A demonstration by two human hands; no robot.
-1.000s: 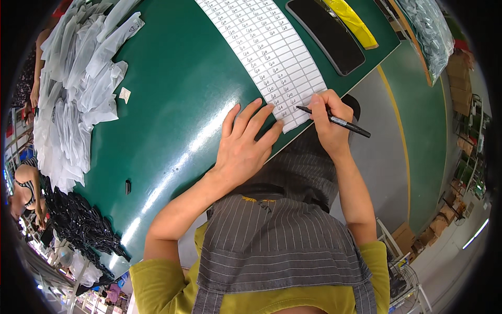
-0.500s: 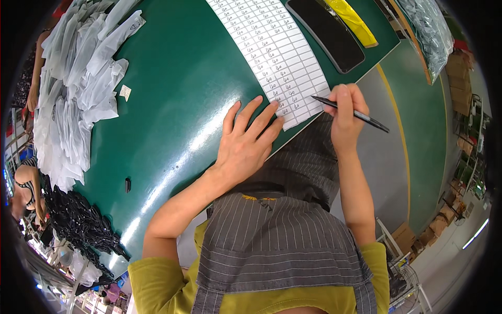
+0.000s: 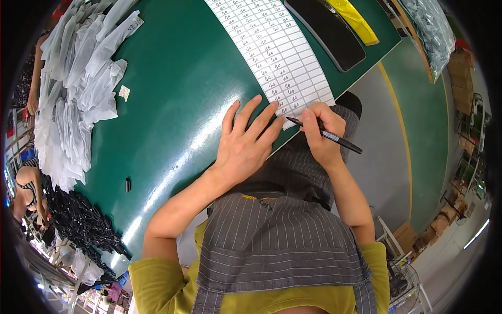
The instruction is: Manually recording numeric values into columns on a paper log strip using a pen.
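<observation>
A white sheet of small label boxes (image 3: 293, 57), many with handwriting in them, lies on the green table (image 3: 167, 94) and reaches the near edge. My left hand (image 3: 246, 135) rests flat with fingers spread, its fingertips at the sheet's lower left edge. A black marker pen (image 3: 340, 140) is pinched in my right hand (image 3: 324, 131). Its bare tip is over the sheet's lower left corner, just right of my left fingers; whether it touches the paper I cannot tell. Off to the left, a small black pen cap (image 3: 128, 184) lies on the table.
A dark-screened phone (image 3: 332, 36) and a yellow strip (image 3: 358, 23) lie right of the sheet. Clear plastic bags (image 3: 78, 104) and a heap of black cords (image 3: 83, 225) cover the left side. A scrap of paper (image 3: 124, 93) sits beside the bags. Another person's arm (image 3: 34, 83) shows at far left.
My right hand has moved left and down with the pen, from the sheet's right edge to its lower left corner. My left hand has stayed in place.
</observation>
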